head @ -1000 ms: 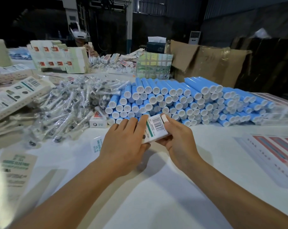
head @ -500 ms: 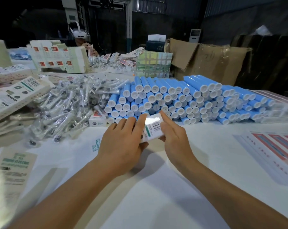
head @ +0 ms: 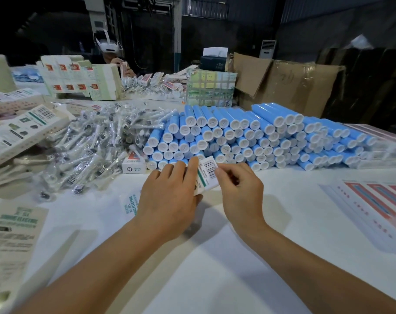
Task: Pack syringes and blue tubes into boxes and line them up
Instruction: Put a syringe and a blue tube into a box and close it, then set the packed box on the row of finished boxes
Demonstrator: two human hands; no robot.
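Item: one small box (head: 206,175) (barcode up), which we grip in both hands, left hand (head: 169,196) and right hand (head: 240,191), above the tabletop (head: 215,257); blue tubes (head: 249,134) stacked behind.

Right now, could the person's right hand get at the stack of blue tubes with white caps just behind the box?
Probably yes, once it lets go. The right hand pinches the small white barcoded box, which the left hand also holds. The stack of blue tubes with white caps lies close behind, nothing between.
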